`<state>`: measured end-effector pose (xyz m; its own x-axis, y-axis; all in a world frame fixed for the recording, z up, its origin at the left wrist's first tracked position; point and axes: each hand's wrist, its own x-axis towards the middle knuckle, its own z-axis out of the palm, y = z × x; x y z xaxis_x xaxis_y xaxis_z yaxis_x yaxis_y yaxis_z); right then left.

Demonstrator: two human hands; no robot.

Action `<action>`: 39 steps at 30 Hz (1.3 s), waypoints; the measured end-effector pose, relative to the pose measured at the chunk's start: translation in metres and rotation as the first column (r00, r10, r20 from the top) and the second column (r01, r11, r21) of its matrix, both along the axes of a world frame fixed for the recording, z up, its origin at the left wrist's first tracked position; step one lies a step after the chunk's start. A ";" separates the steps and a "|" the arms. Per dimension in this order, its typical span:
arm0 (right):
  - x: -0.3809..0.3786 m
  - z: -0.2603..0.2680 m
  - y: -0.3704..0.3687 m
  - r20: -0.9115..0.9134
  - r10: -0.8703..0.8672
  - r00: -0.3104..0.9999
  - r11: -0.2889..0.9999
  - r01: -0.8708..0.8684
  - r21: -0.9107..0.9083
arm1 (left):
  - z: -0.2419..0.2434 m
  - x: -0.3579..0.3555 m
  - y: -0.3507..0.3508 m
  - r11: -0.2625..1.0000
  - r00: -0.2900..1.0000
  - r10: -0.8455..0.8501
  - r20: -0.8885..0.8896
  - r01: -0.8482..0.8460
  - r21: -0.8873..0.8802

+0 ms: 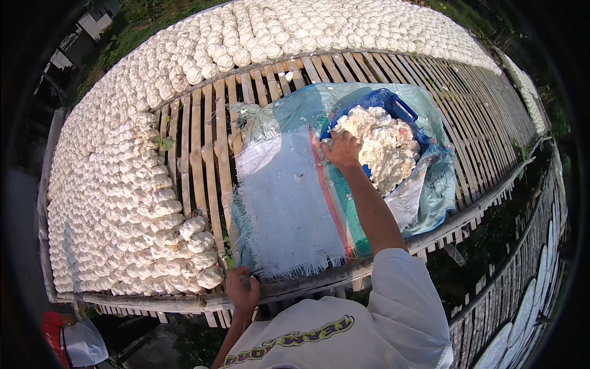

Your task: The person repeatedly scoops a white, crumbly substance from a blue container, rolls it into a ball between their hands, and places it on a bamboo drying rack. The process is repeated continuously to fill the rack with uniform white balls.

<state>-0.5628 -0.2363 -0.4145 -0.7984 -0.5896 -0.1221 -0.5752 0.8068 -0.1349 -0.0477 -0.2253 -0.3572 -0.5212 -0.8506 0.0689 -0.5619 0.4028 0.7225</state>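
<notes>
A blue plastic basin heaped with a moist white crumbly mass sits on blue-green plastic sheeting. My right hand rests at the basin's left rim, fingers spread against the edge of the mass; whether it grips any is hidden. A frayed white woven sack with a coloured stripe lies flat to the left of the basin. Down at the rack's near edge, my left hand is by the bamboo rail, fingers curled; its grip is unclear. Rows of white lumps lie just left of it.
A slatted bamboo rack carries the sheeting, with many more white lumps along its far side. A round bamboo rail edges the near side. At the lower right stands another slatted structure. A red and white bag-like item is at the lower left.
</notes>
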 end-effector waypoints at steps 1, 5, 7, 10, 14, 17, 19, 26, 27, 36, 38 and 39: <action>0.005 -0.005 -0.003 -0.052 0.030 0.998 0.999 -0.027 0.045 | 0.000 0.000 0.000 1.000 1.000 0.004 -0.007 -0.004 -0.010; 0.020 -0.025 -0.008 -0.202 0.007 0.979 0.986 0.027 0.163 | 0.001 -0.001 -0.002 1.000 1.000 0.004 0.003 -0.004 0.002; 0.020 -0.028 -0.005 -0.202 0.027 0.979 0.997 -0.010 0.083 | 0.002 0.000 -0.001 1.000 1.000 0.013 0.005 -0.013 0.029; 0.013 -0.022 0.002 -0.149 0.062 0.987 0.997 -0.054 0.061 | 0.003 -0.001 0.000 1.000 1.000 0.006 0.006 -0.006 0.009; 0.003 -0.005 0.006 -0.070 0.096 0.993 0.992 -0.089 0.095 | 0.004 -0.001 0.000 0.999 1.000 0.020 0.006 -0.021 0.030; -0.003 0.004 0.005 -0.037 0.060 0.998 0.997 -0.058 0.051 | 0.005 -0.001 -0.001 1.000 1.000 0.019 -0.019 -0.019 0.020; -0.009 0.006 0.007 0.017 0.022 1.000 1.000 -0.022 -0.019 | 0.005 0.000 -0.001 1.000 0.998 0.017 -0.067 -0.016 0.019; -0.029 0.008 0.035 0.025 0.132 0.991 0.818 -0.094 -0.568 | 0.002 0.000 0.000 1.000 0.997 0.008 -0.074 -0.008 0.001; -0.028 0.010 0.044 0.050 0.146 0.988 0.750 -0.078 -0.656 | 0.002 0.000 -0.001 1.000 0.997 0.009 -0.071 -0.009 0.006; 0.025 0.022 0.122 -0.141 -0.174 0.975 0.744 0.036 -0.667 | 0.005 -0.003 0.000 1.000 0.998 0.001 -0.066 -0.001 -0.001; 0.027 0.017 0.123 -0.158 -0.137 0.978 0.835 0.028 -0.550 | 0.005 -0.004 -0.001 1.000 0.998 0.003 -0.059 -0.002 0.008; 0.026 0.014 0.121 -0.131 -0.153 0.980 0.879 0.074 -0.471 | 0.005 -0.004 -0.001 1.000 0.998 0.001 -0.055 -0.001 0.008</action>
<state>-0.5364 -0.1155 -0.4002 -0.8484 -0.4516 0.2762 -0.5292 0.7360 -0.4222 -0.0517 -0.2264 -0.3521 -0.5158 -0.8519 0.0905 -0.5217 0.3961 0.7556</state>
